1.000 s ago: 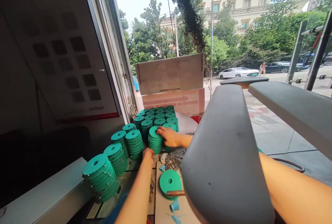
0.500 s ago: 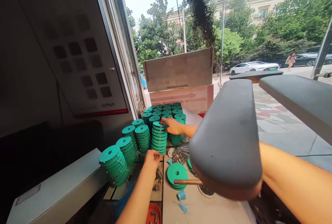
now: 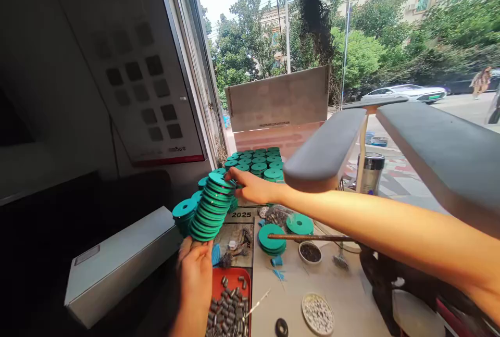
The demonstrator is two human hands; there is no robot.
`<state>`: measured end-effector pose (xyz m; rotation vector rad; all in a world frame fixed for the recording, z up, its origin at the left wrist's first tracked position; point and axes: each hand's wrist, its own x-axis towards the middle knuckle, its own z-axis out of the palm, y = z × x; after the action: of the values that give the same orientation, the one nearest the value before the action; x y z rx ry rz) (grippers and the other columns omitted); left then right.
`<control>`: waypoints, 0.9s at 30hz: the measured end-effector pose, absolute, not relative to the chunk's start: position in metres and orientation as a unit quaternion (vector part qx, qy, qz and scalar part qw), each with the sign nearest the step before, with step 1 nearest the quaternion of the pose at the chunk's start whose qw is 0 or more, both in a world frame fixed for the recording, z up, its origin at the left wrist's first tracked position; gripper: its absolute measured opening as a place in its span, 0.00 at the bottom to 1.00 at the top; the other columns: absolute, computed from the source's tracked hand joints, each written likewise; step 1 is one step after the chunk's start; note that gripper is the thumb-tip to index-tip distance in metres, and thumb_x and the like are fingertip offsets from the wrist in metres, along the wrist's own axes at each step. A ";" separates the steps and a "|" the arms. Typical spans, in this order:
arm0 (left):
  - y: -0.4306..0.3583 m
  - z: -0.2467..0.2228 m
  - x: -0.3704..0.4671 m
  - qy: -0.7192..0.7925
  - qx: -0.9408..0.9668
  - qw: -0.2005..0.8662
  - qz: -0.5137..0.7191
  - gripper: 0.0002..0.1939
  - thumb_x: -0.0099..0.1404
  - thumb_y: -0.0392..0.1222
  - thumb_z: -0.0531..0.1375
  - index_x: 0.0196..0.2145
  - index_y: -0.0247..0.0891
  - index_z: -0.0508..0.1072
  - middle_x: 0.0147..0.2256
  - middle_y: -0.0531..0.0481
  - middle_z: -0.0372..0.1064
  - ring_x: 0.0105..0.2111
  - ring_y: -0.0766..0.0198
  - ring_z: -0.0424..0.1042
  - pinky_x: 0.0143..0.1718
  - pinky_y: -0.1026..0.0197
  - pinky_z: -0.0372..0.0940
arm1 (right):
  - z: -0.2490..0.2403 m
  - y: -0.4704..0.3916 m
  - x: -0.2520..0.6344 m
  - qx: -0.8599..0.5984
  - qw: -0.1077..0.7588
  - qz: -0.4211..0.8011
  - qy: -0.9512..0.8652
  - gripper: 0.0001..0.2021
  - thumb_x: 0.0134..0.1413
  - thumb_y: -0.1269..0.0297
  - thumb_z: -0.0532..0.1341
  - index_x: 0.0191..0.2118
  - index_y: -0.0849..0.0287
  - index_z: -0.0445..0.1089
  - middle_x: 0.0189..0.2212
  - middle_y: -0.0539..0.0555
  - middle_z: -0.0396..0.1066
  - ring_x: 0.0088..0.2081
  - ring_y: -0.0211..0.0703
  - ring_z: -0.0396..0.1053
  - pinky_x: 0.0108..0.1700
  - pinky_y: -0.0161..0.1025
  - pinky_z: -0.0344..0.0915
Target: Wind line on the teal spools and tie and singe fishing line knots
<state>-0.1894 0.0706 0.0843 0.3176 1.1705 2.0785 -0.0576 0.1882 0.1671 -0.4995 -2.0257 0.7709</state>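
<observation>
A tall stack of green discs (image 3: pixel 213 207) leans to the right at its top, held between both hands. My left hand (image 3: pixel 195 269) is closed around the bottom of the stack from below. My right hand (image 3: pixel 248 186) grips its top edge, fingers on the uppermost disc. More green stacks (image 3: pixel 258 167) stand in rows behind, and another stack (image 3: pixel 185 209) is just left of the held one.
A red tray (image 3: pixel 230 300) holds dark metal pieces. On the board are green discs (image 3: pixel 271 238), a threaded rod (image 3: pixel 312 237), a dark-filled bowl (image 3: pixel 310 252) and a dish of small pale pieces (image 3: pixel 317 313). Grey padded arms (image 3: pixel 328 147) stand at right; a white box (image 3: pixel 121 264) lies left.
The held stack has moved left and toward me, from upright to leaning. Both hands moved left with it. The camera view has shifted, showing more of the tray and board.
</observation>
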 end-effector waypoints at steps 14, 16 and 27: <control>-0.015 0.077 -0.184 0.583 0.308 0.255 0.707 0.31 0.50 0.32 0.58 0.52 0.50 0.63 0.55 0.55 0.62 0.59 0.53 0.52 0.62 0.48 0.40 | 0.027 0.048 -0.016 -0.180 0.453 0.462 -0.741 0.37 0.53 0.72 0.53 0.64 0.56 0.31 0.65 0.50 0.29 0.64 0.42 0.28 0.63 0.48 0.32; -0.011 0.074 -0.182 0.586 0.342 0.257 0.688 0.33 0.51 0.33 0.58 0.55 0.50 0.60 0.57 0.56 0.60 0.59 0.54 0.51 0.62 0.50 0.41 | 0.019 0.050 -0.018 -0.186 0.479 0.480 -0.711 0.37 0.54 0.71 0.53 0.64 0.56 0.31 0.65 0.50 0.31 0.64 0.41 0.30 0.63 0.48 0.32; 0.017 0.074 -0.182 0.563 0.393 0.263 0.678 0.36 0.47 0.31 0.58 0.55 0.46 0.60 0.56 0.52 0.60 0.58 0.52 0.54 0.60 0.51 0.46 | 0.021 0.067 -0.020 -0.216 0.509 0.518 -0.653 0.36 0.52 0.63 0.56 0.63 0.52 0.36 0.65 0.50 0.34 0.64 0.45 0.31 0.63 0.51 0.33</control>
<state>-0.1825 0.0172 0.0739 1.0622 1.5222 1.8344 -0.0200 0.0668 0.0207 -0.5211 -1.5721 1.2485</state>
